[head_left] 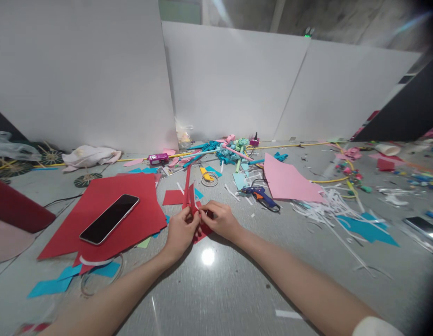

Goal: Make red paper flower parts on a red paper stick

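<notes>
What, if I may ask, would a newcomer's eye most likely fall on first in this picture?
Probably the large red sheet at the left, with a dark-screened phone lying on it. Next might come the left hand and right hand, close together near the middle at some red paper. Farther right, a blue glue gun lies near a pink sheet.

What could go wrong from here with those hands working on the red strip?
The left hand and right hand crowd the narrow red paper strip, so it might crease or tear.
The glue gun lies beside the pink sheet; if hot, it might scorch it.
The phone could slide if the red sheet beneath gets tugged.
</notes>
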The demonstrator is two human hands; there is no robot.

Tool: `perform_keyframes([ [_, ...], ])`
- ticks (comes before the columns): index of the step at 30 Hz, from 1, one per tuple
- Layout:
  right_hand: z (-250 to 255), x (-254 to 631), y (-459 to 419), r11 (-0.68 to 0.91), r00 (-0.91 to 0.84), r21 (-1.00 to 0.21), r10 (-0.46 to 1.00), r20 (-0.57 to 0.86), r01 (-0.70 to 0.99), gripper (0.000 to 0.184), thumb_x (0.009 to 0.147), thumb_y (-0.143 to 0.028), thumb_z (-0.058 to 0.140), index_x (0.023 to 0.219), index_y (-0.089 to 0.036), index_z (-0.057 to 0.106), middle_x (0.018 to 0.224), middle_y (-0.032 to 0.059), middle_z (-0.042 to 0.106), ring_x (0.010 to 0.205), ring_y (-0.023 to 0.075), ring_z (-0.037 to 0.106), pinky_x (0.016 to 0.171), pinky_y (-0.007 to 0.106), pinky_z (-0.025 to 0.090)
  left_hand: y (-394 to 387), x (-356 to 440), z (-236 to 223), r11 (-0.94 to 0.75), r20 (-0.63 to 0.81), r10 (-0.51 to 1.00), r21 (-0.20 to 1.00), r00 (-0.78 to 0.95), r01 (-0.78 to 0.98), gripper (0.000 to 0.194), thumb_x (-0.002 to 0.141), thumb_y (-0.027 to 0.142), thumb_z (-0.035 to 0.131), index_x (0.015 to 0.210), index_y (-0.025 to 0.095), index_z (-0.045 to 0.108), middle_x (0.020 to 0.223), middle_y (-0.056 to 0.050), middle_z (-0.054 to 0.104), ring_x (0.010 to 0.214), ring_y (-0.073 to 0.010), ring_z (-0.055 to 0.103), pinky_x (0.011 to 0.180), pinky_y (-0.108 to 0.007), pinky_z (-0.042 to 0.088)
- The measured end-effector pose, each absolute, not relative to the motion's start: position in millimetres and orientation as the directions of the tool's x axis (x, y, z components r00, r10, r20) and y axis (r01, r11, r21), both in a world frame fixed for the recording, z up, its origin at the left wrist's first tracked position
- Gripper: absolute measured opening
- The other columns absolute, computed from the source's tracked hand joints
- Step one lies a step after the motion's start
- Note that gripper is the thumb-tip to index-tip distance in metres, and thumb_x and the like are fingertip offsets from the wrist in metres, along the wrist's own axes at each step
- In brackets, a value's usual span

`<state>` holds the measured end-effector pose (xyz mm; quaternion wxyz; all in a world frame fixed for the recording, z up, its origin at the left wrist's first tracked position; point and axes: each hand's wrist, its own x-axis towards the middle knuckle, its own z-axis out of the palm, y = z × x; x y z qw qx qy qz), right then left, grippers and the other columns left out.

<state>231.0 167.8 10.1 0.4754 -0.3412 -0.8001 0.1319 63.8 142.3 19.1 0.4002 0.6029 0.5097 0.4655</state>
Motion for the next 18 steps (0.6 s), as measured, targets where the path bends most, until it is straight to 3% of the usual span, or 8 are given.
perform_keyframes([
  [18, 8.8, 229.9, 170.2, 0.712, -0.228, -0.558, 0.681, 0.696, 0.426, 0.010, 0.097, -0.018, 0.058, 0.094, -0.021, 0.067, 0.087, 0.0032, 0.067, 0.076, 0.0155, 0.062, 0.072, 0.027, 0.051, 139.4, 64.9, 21.5, -0.164, 0.154, 0.985, 0.974, 0.077, 0.155, 0.033, 0.097, 0.046, 0.059, 0.078, 0.020, 0.054, 0.054, 0.001, 0.063, 0.043, -0.0138, 0.059, 0.044, -0.022, 0.045],
])
